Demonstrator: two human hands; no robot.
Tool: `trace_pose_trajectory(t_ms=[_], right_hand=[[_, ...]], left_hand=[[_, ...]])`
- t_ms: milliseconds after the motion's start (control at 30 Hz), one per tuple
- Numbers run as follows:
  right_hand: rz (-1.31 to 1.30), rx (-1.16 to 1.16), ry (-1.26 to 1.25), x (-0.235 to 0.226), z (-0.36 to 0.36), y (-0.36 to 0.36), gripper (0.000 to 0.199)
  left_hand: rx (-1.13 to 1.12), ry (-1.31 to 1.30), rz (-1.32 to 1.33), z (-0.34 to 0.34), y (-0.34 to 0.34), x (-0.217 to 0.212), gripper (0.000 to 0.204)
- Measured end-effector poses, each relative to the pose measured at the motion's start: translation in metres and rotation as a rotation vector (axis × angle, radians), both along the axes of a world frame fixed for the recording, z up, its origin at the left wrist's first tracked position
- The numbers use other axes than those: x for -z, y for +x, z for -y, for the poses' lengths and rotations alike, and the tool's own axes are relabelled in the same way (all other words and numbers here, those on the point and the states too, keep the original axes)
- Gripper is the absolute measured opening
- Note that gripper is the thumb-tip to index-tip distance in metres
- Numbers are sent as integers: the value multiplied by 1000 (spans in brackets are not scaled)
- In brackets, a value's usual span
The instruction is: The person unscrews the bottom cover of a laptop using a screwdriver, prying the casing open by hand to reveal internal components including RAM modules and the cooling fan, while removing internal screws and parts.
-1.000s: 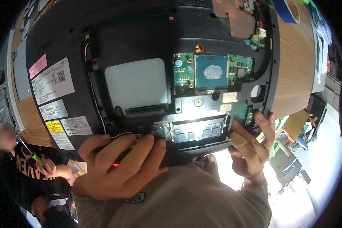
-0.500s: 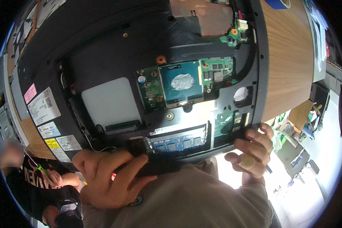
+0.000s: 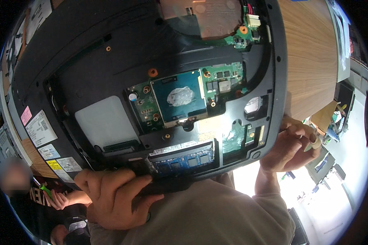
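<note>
An upturned black laptop base (image 3: pixel 126 65), its bottom cover off, fills the middle, tilted. My left hand (image 3: pixel 114 196) grips its near edge at the left, the thumb apart at the front. My right hand (image 3: pixel 290 149) is beside the near right corner with its fingers curled; whatever it may hold is hidden. One finger has a pale yellowish wrap (image 3: pixel 314 143). Inside the laptop, a processor (image 3: pixel 180 104) bears a smear of grey paste (image 3: pixel 181 96). Nearer me are a blue memory module (image 3: pixel 180 162) and a rectangular opening (image 3: pixel 105 122) to its left.
The wooden table (image 3: pixel 310 53) extends to the right of the laptop. At the lower left, another person's hand (image 3: pixel 58 200) holds a green-handled screwdriver (image 3: pixel 46 190). Assorted parts and a dark panel (image 3: pixel 323 161) lie beyond the right side.
The laptop has shifted left and turned slightly. My right hand has left the near right part of the laptop's front edge, moved right and up, and curled its fingers. My left hand keeps its grip.
</note>
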State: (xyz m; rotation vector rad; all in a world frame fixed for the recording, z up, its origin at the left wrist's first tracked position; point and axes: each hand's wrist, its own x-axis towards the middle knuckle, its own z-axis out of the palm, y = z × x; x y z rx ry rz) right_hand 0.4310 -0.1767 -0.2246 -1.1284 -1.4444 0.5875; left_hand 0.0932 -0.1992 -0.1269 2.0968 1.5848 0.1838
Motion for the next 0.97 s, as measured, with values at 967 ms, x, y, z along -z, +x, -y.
trace_pose_trajectory(t_ms=[967], right_hand=[[-630,-16,-317,-10,7,1,49]], left_hand=[[34,-36,-28,9,-3,-2,60]])
